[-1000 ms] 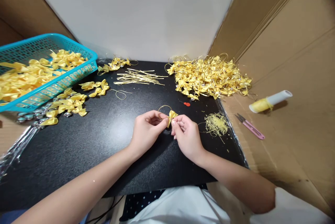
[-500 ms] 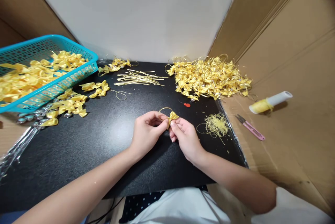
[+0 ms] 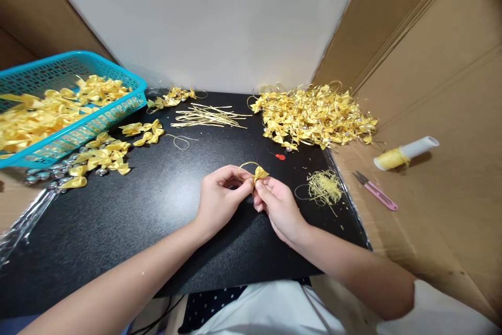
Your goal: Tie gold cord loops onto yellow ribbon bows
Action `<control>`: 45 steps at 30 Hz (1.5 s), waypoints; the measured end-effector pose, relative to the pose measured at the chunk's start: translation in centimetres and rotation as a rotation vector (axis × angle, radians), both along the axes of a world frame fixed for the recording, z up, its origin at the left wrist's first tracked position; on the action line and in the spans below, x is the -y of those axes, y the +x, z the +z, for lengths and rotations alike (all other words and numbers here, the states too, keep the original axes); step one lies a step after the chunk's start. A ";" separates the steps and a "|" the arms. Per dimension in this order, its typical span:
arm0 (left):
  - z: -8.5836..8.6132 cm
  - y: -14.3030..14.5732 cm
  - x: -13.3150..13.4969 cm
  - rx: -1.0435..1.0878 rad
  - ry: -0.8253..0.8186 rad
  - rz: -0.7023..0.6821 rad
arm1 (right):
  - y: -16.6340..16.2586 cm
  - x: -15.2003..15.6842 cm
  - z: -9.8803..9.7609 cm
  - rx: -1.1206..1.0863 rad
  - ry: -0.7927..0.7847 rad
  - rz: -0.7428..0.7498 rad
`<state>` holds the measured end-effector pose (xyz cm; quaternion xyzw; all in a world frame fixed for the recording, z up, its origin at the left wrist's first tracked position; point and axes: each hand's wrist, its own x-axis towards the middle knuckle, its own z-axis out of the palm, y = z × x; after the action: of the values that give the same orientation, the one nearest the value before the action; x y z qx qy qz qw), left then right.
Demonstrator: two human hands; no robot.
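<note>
Over the front middle of the black table (image 3: 157, 251), both my hands pinch one yellow ribbon bow (image 3: 260, 172) between them. My left hand (image 3: 224, 193) is closed, its thumb and fingertips at the bow's left side. From the bow a loop of gold cord (image 3: 248, 163) arches up over those fingers. My right hand (image 3: 279, 203) is closed on the bow's lower right, thumb on top. Fingertips cover the middle of the bow, so its knot and anything behind it are hidden.
At left, a blue basket (image 3: 143, 89) holds yellow bows; more bows (image 3: 105, 156) and silver bells (image 3: 101, 172) lie beside it. Cut gold cords (image 3: 209, 116) lie behind my hands. To the right are finished-looking bows (image 3: 314, 115), thread scraps (image 3: 325, 187), pink snips (image 3: 378, 193) and a white tube (image 3: 419, 147).
Almost nothing differs. Both hands keep the same grip on the bow, which has tilted or shifted very slightly to the right.
</note>
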<state>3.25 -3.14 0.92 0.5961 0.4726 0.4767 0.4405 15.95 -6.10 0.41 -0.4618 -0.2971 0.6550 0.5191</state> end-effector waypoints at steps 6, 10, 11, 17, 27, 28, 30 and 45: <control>0.0 -0.1 -0.1 -0.023 0.021 -0.011 | 0.1 0.0 -0.1 -0.019 -0.024 0.001; 0.0 -0.3 -0.2 -0.056 0.056 -0.028 | 0.1 0.0 -0.1 -0.023 -0.032 0.008; 0.1 -0.3 -0.2 -0.065 0.064 -0.033 | 0.2 -0.1 -0.1 -0.023 -0.033 0.010; 0.2 -0.5 -0.3 -0.093 0.067 -0.044 | 0.2 -0.1 0.0 -0.025 -0.041 0.011; 0.4 -0.5 -0.3 -0.104 0.066 -0.033 | 0.3 0.0 0.1 -0.039 -0.030 0.023; 0.4 -0.5 -0.3 -0.105 0.069 -0.031 | 0.3 0.0 0.1 -0.042 -0.031 0.022; 0.4 -0.5 -0.3 -0.111 0.077 -0.029 | 0.3 0.0 0.1 -0.047 -0.032 0.020; 0.7 -0.4 -0.5 -0.203 0.151 -0.034 | 0.5 -0.3 0.0 -0.078 -0.049 0.000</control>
<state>2.89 -2.64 1.58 0.6807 0.4673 0.4405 0.3526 16.46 -5.78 0.40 -0.4484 -0.2605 0.6796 0.5189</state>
